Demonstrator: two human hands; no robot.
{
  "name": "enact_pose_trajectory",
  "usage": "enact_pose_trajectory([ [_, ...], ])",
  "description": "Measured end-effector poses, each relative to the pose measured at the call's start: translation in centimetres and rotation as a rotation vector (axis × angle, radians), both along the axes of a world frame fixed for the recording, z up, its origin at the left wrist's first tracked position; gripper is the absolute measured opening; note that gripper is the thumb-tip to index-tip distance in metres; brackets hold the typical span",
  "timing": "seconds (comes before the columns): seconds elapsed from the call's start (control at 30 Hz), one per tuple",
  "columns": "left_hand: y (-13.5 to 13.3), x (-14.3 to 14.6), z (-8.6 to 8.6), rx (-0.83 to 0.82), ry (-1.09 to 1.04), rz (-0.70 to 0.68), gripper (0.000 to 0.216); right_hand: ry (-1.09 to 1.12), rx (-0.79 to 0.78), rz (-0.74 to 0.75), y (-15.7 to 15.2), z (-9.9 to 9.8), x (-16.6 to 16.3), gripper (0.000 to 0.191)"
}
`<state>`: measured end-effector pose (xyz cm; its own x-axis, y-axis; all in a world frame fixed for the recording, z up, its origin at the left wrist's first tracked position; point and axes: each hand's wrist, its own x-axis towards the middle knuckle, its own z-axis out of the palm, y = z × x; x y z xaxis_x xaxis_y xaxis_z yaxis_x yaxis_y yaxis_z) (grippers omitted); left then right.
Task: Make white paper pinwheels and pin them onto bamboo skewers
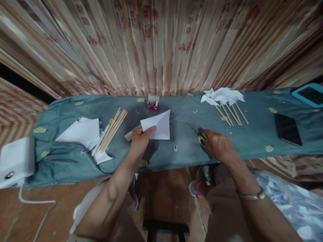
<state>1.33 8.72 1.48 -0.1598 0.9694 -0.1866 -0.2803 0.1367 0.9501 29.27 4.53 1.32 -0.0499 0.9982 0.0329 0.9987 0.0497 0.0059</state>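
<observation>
My left hand [141,137] pinches a white sheet of paper [161,126] with crease lines, held a little above the cloth. Under that hand lies a flat item with a green edge [129,135], mostly hidden. On the other side, my right hand [219,145] grips a pair of scissors [202,137] by the handles, the blades pointing up and left toward the paper without touching it. Just beyond the paper stands a small red box [152,102] with its lid up and small dark metal pieces inside.
Wooden sticks [114,131] lie at left beside white paper sheets [80,132]. Several paper pinwheels [223,96] on sticks rest at the back right. A black phone [288,129], a blue-framed device [310,94] and a white corded box [17,161] occupy the ends. A curtain [161,47] hangs behind.
</observation>
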Motion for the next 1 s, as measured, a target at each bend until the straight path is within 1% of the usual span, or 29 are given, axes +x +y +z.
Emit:
enact_pose_trajectory([
  [0.07,0.3,0.1,-0.2,0.007,0.004,0.003,0.033,0.080,-0.009,-0.015,0.2,0.0,0.0,0.033],
  [0.13,0.5,0.1,-0.4,0.021,0.001,0.014,0.034,0.268,-0.007,-0.058,0.4,-0.1,-0.2,0.030],
  [0.17,0.7,0.1,-0.5,0.026,0.000,0.021,0.034,0.422,-0.003,-0.079,0.5,-0.1,-0.4,0.029],
  [0.23,0.9,0.1,-0.5,0.035,-0.006,0.037,0.033,0.821,-0.014,-0.124,0.6,-0.2,-1.1,0.027],
  [0.3,1.0,0.0,-0.4,0.038,-0.008,0.051,0.032,1.222,-0.068,-0.183,0.7,0.0,-2.2,0.030],
  [0.37,1.1,-0.1,-0.3,0.031,-0.005,0.056,0.031,1.480,-0.135,-0.259,0.7,0.5,-3.6,0.037],
  [0.43,1.0,-0.1,-0.1,0.019,-0.006,0.049,0.031,1.660,-0.176,-0.313,0.7,1.0,-4.9,0.044],
  [0.5,0.9,0.1,-0.1,0.009,-0.015,0.023,0.031,1.773,-0.227,-0.340,0.7,1.5,-6.2,0.049],
  [0.63,0.5,0.7,0.0,-0.016,-0.022,-0.070,0.030,1.877,-0.134,-0.350,1.1,1.6,-8.2,0.051],
  [0.73,0.0,1.2,0.1,-0.091,-0.018,-0.171,0.025,1.897,-0.079,-0.334,1.6,1.4,-9.3,0.049],
  [0.8,-0.2,1.4,0.2,-0.151,-0.015,-0.231,0.023,1.929,-0.069,-0.363,1.9,1.3,-9.8,0.048],
  [0.87,-0.3,1.5,0.2,-0.177,-0.010,-0.268,0.024,1.966,-0.069,-0.423,2.1,1.2,-10.0,0.046],
  [0.93,-0.3,1.5,0.0,-0.180,-0.010,-0.279,0.025,1.986,-0.067,-0.469,2.3,1.1,-10.0,0.042],
  [1.0,-0.2,1.6,-0.1,-0.179,-0.026,-0.273,0.025,1.989,-0.050,-0.484,2.5,1.0,-9.7,0.037],
])
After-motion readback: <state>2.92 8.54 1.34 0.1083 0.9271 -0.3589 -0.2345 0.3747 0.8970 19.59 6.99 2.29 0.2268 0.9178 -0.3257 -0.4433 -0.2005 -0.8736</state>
